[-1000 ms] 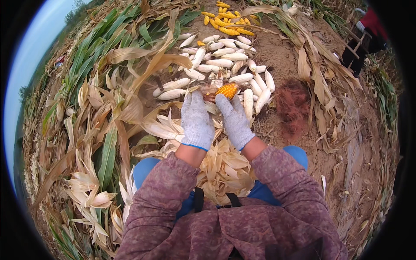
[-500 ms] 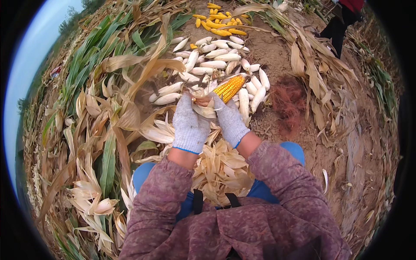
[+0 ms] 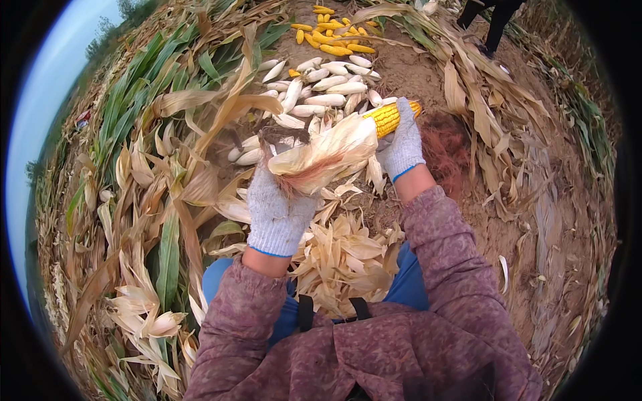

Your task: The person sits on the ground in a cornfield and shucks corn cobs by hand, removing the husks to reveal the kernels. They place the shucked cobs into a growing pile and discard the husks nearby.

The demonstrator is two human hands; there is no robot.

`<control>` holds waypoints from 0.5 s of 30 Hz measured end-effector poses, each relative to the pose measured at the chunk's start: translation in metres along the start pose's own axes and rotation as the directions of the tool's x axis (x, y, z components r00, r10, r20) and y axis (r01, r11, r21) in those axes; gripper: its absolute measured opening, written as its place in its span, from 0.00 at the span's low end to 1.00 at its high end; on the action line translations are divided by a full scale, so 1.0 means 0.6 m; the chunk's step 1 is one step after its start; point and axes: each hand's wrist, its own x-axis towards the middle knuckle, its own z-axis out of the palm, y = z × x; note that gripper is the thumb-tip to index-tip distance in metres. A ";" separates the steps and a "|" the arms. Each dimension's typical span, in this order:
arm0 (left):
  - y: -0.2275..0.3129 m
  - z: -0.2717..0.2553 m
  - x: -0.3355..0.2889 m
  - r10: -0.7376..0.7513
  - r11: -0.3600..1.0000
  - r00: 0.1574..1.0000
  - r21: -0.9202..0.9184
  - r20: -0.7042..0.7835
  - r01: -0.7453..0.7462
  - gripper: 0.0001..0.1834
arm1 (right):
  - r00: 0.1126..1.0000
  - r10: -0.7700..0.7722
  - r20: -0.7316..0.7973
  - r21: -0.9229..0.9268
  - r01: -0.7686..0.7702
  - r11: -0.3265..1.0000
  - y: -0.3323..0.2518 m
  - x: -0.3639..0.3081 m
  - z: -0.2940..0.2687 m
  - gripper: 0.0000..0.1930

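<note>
Right hand (image 3: 404,142): gloved, closed round 1 bare yellow cob (image 3: 383,121); cob tip shows past the fingers, to the upper right.
Left hand (image 3: 279,210): gloved, appears to grip the lower left end of the pale husk (image 3: 332,152).
Cob and husk: in the air between the 2 hands, above the near edge of the pale ears (image 3: 326,100); husk mouth lies against the cob's left end.
Husking step: judged to be the parting of husk from cob, kernels mostly bared. Next move seems to call for a firm right hold and a left pull or twist away.
Loose husks (image 3: 342,262): heaped between the knees.
Reddish silk (image 3: 443,150): on soil, just right of the right hand.
Yellow cobs (image 3: 333,35): grouped beyond the pale ears.
Hidden: left fingertips, behind husk; the join of cob and husk, so cannot tell if attached.
Cut off: another person's dark legs (image 3: 496,25), at the top edge.
Hard to read: dry leaves (image 3: 127,174) at left, tangled.
</note>
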 end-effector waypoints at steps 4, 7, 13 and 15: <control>0.012 -0.071 0.031 0.097 0.995 0.994 0.042 -0.043 -0.096 0.26 | 0.996 0.085 0.008 -0.072 -0.084 0.994 -0.022 -0.010 -0.001 0.16; 0.021 -0.067 0.043 0.299 0.953 0.912 0.145 -0.281 -0.268 0.19 | 0.997 0.044 -0.065 -0.105 -0.051 0.993 -0.031 -0.010 -0.021 0.15; 0.082 -0.149 0.073 0.486 0.874 0.797 0.208 -0.358 -0.440 0.15 | 0.991 -0.084 -0.104 -0.218 0.059 0.974 -0.041 -0.015 -0.027 0.13; 0.103 -0.138 0.070 0.545 0.836 0.775 0.279 -0.319 -0.473 0.14 | 0.988 -0.156 0.001 -0.395 0.143 0.907 -0.041 -0.020 -0.035 0.13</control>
